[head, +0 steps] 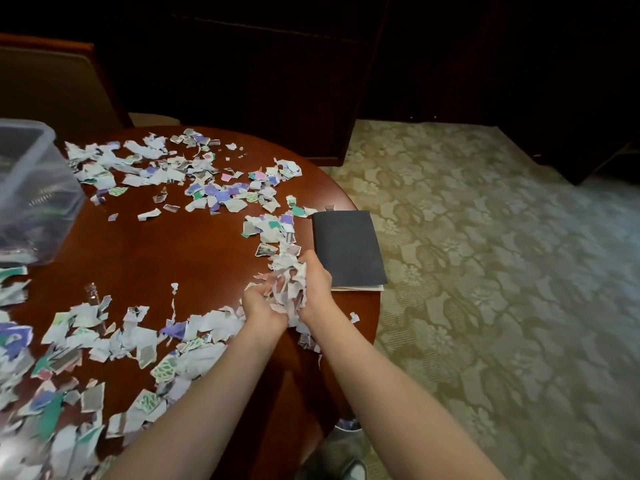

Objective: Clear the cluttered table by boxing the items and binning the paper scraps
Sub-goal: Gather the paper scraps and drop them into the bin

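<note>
Torn paper scraps (194, 181) in white, purple, green and pink lie scattered over a round reddish-brown table (180, 251). My left hand (259, 306) and my right hand (317, 284) are cupped together near the table's right edge. Between them they squeeze a bunch of paper scraps (289, 289), just above the tabletop. A dark grey booklet (348, 249) lies flat at the right edge, beside my right hand. A clear plastic box (31, 192) with items inside stands at the far left.
More scraps (86, 368) crowd the near left part of the table. A wooden chair (59, 81) stands behind the table at the far left. Patterned carpet (485, 271) spreads to the right, and dark furniture (277, 81) lines the back.
</note>
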A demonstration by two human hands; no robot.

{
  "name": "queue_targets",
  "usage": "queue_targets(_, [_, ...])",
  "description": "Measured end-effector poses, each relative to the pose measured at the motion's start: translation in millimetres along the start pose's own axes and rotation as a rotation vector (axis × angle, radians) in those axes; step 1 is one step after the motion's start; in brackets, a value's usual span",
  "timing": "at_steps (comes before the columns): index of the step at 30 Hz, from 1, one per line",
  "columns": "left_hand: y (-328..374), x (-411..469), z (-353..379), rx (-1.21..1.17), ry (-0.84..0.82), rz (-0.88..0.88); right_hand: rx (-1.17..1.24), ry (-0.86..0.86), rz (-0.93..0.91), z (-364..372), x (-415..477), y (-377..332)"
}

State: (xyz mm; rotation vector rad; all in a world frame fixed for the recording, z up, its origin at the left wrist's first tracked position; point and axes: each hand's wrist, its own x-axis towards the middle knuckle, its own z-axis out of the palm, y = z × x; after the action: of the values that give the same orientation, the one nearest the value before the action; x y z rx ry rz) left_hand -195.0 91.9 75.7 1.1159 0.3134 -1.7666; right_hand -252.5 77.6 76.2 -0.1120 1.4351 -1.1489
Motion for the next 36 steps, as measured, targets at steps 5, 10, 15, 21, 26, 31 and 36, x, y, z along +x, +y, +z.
queue_targets(5, [-19,-2,2,-0.092,-0.063,0.018,-0.009,0.015,-0.111,-10,0,5])
queue_targets(10, [-31,-9,13,-0.156,-0.068,0.105,-0.169,-0.026,-0.218,-14,-1,4])
queue_targets(15, [-27,-11,24,-0.075,-0.079,0.228,-0.349,-0.105,-0.294,-19,-7,3])
queue_targets(21, [-41,-9,31,0.001,-0.051,0.268,-0.466,-0.135,-0.327,-35,-6,-5])
queue_targets(26, [-66,-4,45,-0.017,-0.145,0.301,-0.394,-0.089,-0.309,-58,-4,-19])
queue_targets(31, [-96,-8,63,0.045,-0.176,0.32,-0.294,-0.042,-0.323,-83,2,-32])
queue_targets(36, [-131,-13,78,0.061,-0.207,0.271,-0.204,-0.025,-0.316,-122,4,-43])
